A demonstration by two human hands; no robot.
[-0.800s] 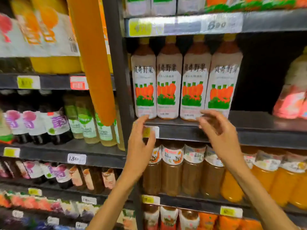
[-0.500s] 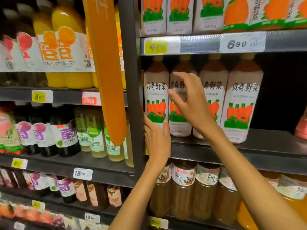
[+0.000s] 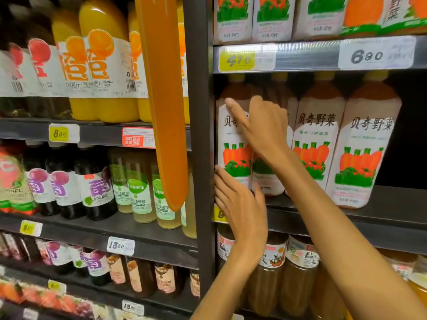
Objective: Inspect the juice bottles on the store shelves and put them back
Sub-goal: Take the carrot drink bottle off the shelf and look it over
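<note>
Four carrot juice bottles with white labels stand in a row on the dark shelf (image 3: 346, 215) at the right. My right hand (image 3: 265, 128) reaches across the second bottle (image 3: 265, 179), hiding most of it. Its index finger lies straight on the upper label of the leftmost bottle (image 3: 233, 158), with the thumb pointing up. My left hand (image 3: 240, 204) touches the lower left side of that same bottle with straight fingers. The third bottle (image 3: 316, 135) and fourth bottle (image 3: 367, 146) stand untouched.
A black upright post (image 3: 199, 158) borders the leftmost bottle. An orange hanging strip (image 3: 164, 100) dangles left of it. Orange juice bottles (image 3: 104, 65), purple-labelled bottles (image 3: 97, 188) and pale green-labelled bottles (image 3: 138, 188) fill the left shelves. Brown jars (image 3: 298, 273) stand below.
Both hands rose from the shelf edge to the carrot bottles. My right hand slid left from the second bottle onto the leftmost; my left hand came up to its base.
</note>
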